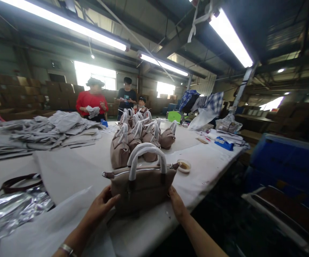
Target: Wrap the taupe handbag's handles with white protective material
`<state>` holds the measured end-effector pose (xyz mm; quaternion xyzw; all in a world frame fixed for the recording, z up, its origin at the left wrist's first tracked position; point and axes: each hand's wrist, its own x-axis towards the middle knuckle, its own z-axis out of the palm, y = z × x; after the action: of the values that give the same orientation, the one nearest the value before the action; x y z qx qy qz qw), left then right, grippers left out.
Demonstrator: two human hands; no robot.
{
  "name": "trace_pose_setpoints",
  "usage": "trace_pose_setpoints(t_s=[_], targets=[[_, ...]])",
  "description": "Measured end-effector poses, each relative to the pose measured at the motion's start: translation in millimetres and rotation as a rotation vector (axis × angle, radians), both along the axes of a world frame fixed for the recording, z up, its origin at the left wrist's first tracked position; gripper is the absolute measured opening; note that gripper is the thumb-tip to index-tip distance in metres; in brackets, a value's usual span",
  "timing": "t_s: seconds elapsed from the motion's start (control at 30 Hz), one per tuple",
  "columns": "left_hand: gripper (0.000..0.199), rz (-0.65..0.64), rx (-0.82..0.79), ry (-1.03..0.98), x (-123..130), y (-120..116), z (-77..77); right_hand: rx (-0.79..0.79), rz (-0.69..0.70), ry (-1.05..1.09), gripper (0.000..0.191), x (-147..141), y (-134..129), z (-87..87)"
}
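White tabletop (199, 175): at its near side, the left hand (105, 201) and right hand (178, 203) grasp opposite ends of an upright taupe handbag (146, 187). Beyond are a small bowl (184, 166), similar bags (120, 154), and people (91, 101).

Head-worn camera faces forward, slightly down; the table (197, 157) lies close below.
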<state>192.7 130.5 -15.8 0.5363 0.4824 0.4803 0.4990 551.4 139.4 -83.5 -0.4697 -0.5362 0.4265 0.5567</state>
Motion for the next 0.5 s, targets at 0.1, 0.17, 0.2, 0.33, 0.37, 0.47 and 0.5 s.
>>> trace_pose_setpoints(t_s=[0.1, 0.17, 0.2, 0.33, 0.37, 0.47, 0.5], targets=[[0.086, 0.022, -0.005, 0.036, 1, 5, -3.8, -0.047, -0.059, -0.083, 0.084, 0, 1, -3.4], [0.083, 0.039, -0.013, 0.056, 2, 6, -4.5, -0.043, -0.1, -0.101, 0.082, -1, 1, -7.5], [0.081, 0.051, -0.014, 0.067, 3, 5, -3.6, -0.041, -0.129, -0.11, 0.079, -2, 1, -9.9], [0.068, 0.053, 0.041, 0.171, 4, -2, 6.5, -0.057, -0.238, -0.19, 0.068, -5, -3, -20.1], [0.064, 0.055, 0.058, 0.2, 4, -4, 9.1, -0.058, -0.26, -0.221, 0.066, -6, -5, -23.0], [0.054, 0.089, 0.073, 0.279, 3, -10, 13.5, -0.051, -0.308, -0.322, 0.063, -6, -9, -33.2], [0.052, 0.108, 0.07, 0.314, 2, -12, 14.1, -0.046, -0.316, -0.348, 0.062, -5, -10, -37.0]])
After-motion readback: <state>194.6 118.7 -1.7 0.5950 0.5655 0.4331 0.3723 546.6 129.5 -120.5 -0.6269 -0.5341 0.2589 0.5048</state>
